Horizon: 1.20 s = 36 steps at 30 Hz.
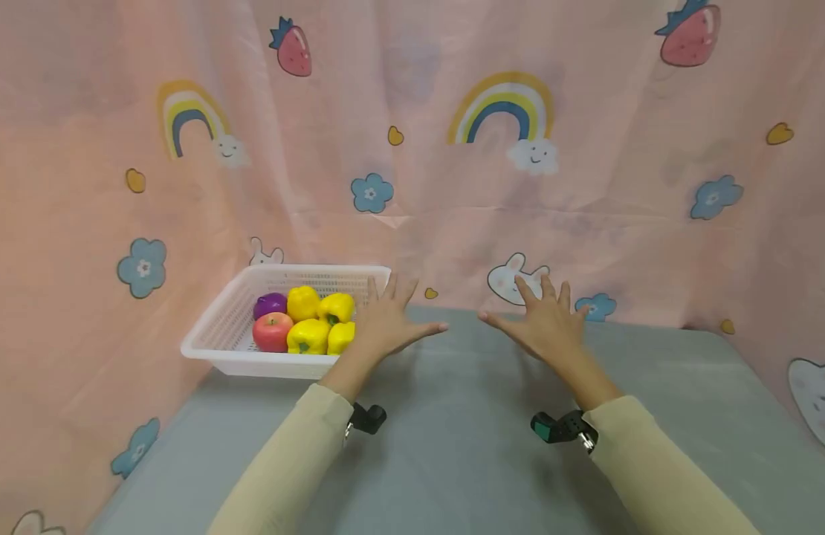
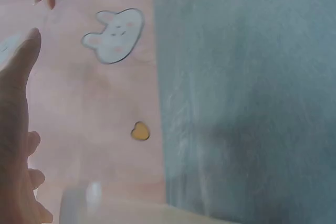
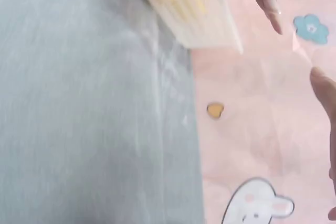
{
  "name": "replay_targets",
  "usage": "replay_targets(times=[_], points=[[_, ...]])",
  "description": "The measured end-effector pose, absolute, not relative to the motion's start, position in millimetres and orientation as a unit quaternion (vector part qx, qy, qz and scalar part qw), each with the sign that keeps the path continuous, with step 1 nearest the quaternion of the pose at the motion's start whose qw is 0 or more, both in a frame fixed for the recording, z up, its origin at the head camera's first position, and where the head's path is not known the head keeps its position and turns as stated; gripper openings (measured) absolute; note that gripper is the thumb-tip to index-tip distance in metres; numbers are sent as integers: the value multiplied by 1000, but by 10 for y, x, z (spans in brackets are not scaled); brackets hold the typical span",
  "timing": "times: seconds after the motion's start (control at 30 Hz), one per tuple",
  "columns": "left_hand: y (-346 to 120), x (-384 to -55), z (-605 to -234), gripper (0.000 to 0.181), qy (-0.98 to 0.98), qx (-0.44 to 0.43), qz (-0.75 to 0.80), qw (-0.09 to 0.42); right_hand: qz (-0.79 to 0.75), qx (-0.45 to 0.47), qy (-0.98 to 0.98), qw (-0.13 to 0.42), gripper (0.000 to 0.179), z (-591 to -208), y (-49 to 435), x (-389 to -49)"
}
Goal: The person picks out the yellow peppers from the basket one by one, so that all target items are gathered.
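Both hands are held up over the table with fingers spread and nothing in them. In the head view the left hand (image 1: 384, 323) covers the right end of a white plastic basket (image 1: 261, 364); whether it touches the rim I cannot tell. Inside the basket lie several yellow bell peppers (image 1: 308, 336), a red apple (image 1: 273, 332) and a purple, round vegetable or fruit (image 1: 270, 303). To the right, the right hand (image 1: 549, 323) is apart from any object, its thumb pointing toward the left thumb. The right wrist view shows the basket's end wall (image 3: 210, 32).
A grey cloth-covered table (image 1: 453, 446) spans the front. Behind and beside it hangs a pink curtain (image 1: 426, 223) printed with rainbows, flowers and rabbits. Each wrist wears a small black camera, the left camera (image 1: 369, 418) and the right camera (image 1: 560, 427).
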State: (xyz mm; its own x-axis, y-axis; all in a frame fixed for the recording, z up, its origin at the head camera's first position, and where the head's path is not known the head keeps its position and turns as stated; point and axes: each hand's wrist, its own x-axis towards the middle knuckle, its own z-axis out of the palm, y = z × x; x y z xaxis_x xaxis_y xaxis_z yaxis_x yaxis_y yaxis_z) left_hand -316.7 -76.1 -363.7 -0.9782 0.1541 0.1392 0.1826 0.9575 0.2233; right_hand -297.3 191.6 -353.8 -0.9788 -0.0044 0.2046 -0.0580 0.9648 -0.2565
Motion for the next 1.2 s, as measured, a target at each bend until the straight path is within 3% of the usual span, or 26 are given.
replay_targets(times=[0.3, 0.57, 0.87, 1.2], points=[[-1399, -2964, -3576, 101, -977, -60, -184, 95, 230, 2, -961, 152, 107, -3576, 1548, -2926], [-2046, -2868, -3579, 100, -958, -31, -236, 162, 270, 24, -943, 192, 99, -3588, 1223, -2915], [-2524, -2737, -3604, 97, -934, -12, -283, 220, 386, 65, -906, 159, 95, -3487, 863, -2903], [-2899, -2602, -3787, 91, -924, 15, -301, 237, 467, 92, -869, 136, 95, -3539, 374, -2870]])
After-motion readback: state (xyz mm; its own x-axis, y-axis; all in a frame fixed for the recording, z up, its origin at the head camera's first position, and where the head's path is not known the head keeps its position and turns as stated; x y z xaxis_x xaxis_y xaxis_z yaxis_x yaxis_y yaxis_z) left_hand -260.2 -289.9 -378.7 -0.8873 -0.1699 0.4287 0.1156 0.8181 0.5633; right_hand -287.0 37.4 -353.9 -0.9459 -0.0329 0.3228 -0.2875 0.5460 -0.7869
